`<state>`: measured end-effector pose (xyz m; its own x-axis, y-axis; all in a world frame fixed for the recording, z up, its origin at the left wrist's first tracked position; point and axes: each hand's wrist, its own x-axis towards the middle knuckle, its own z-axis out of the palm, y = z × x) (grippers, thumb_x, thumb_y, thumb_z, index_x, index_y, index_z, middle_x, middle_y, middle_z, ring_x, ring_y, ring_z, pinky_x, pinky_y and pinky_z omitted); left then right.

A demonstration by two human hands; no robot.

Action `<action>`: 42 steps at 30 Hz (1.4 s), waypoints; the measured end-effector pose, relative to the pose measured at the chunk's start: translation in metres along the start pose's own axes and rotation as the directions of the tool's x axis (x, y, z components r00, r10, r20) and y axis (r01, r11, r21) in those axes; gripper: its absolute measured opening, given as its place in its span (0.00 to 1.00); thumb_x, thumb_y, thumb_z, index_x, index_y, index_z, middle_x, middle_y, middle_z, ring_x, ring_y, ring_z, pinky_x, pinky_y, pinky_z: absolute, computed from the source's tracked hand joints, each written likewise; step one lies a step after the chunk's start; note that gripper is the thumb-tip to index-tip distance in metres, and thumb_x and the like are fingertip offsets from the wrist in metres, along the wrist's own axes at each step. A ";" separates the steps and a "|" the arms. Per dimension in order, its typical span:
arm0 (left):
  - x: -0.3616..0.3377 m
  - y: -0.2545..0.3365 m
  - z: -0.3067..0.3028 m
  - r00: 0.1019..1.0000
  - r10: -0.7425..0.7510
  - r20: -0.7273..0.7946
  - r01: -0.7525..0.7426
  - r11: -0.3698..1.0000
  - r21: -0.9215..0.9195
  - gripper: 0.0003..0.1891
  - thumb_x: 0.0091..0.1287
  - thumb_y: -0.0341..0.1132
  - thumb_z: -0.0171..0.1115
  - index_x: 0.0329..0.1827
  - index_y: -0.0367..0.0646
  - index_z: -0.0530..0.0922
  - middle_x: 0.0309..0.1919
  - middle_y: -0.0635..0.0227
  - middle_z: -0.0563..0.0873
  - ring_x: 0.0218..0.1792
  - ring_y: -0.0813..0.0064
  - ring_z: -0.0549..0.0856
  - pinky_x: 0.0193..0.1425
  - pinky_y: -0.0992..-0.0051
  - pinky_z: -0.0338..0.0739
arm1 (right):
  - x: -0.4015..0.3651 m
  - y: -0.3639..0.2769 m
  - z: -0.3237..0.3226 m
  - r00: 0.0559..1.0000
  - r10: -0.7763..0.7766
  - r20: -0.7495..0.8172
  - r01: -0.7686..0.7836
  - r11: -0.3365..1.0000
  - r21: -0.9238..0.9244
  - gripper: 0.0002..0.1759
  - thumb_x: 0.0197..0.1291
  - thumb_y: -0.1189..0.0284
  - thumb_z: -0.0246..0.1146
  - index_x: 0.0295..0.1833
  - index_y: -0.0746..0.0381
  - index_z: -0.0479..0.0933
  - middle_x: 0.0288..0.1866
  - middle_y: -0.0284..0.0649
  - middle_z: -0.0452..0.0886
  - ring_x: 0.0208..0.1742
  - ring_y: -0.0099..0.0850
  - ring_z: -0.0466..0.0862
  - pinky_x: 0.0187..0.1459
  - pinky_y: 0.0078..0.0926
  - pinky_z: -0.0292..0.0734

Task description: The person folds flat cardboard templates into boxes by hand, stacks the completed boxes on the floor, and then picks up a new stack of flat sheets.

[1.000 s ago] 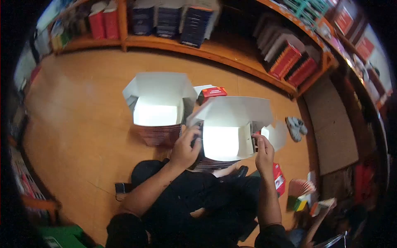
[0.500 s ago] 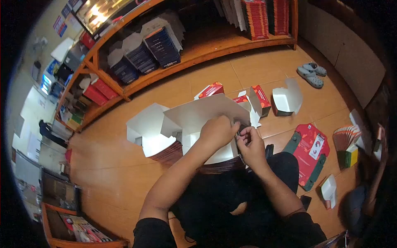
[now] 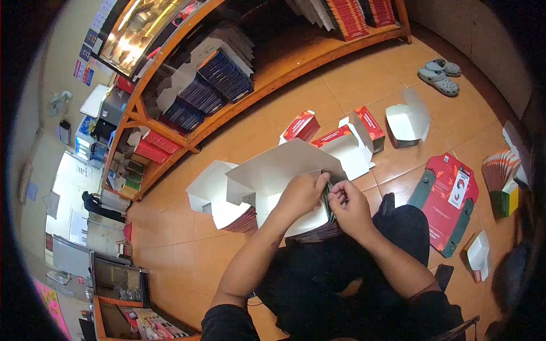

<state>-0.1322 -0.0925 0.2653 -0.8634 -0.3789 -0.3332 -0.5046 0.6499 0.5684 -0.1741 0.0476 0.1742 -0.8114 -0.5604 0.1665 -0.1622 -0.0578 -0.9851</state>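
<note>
I sit on the floor with a white-lined carton [image 3: 284, 167] open in front of my lap, atop a stack of nested cartons. My left hand [image 3: 301, 193] reaches across and pinches the carton's right side wall. My right hand [image 3: 351, 209] meets it there, fingers closed on the same dark-printed side flap [image 3: 329, 196]. A second open stack of cartons [image 3: 219, 196] stands just to the left.
Folded red boxes [image 3: 300, 125], an open red box [image 3: 355, 136] and a white open box [image 3: 406, 120] lie on the tiled floor beyond. A flat red blank [image 3: 446, 199] lies right. Wooden shelves [image 3: 267, 79] hold carton stacks. Sandals [image 3: 439, 77] sit far right.
The view swung left and tilted. My left hand crossed from the carton's left wall to its right wall, where both hands now work together on the side flap.
</note>
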 end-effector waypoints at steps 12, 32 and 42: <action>-0.105 -0.074 -0.024 0.671 -0.159 -0.724 0.362 0.922 0.133 0.21 0.73 0.47 0.55 0.34 0.35 0.82 0.29 0.48 0.85 0.35 0.48 0.86 0.43 0.55 0.78 | 0.030 -0.065 -0.012 0.971 0.089 0.222 0.093 0.717 -0.691 0.24 0.65 0.55 0.58 0.42 0.69 0.82 0.33 0.57 0.84 0.38 0.53 0.85 0.44 0.49 0.80; -0.055 -0.140 0.036 0.880 -0.226 -0.418 0.350 0.903 0.248 0.13 0.66 0.29 0.50 0.32 0.31 0.83 0.34 0.42 0.86 0.39 0.42 0.87 0.46 0.49 0.81 | 0.033 -0.010 0.011 0.956 0.166 0.243 0.131 0.501 -0.856 0.16 0.63 0.68 0.58 0.32 0.71 0.82 0.32 0.61 0.82 0.34 0.58 0.84 0.44 0.51 0.80; -0.110 -0.121 0.029 0.851 -0.368 -0.375 0.277 0.921 -0.275 0.16 0.73 0.37 0.51 0.42 0.30 0.79 0.30 0.46 0.86 0.29 0.49 0.87 0.36 0.54 0.82 | 0.123 0.068 -0.065 0.969 0.125 -0.214 -0.103 0.989 0.108 0.21 0.69 0.56 0.58 0.31 0.63 0.76 0.21 0.34 0.77 0.16 0.27 0.76 0.21 0.24 0.74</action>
<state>0.0238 -0.1108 0.2114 -0.5492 -0.8087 -0.2105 -0.7038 0.3119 0.6382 -0.3213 0.0290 0.1305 -0.9263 -0.3737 0.0480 -0.0158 -0.0886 -0.9959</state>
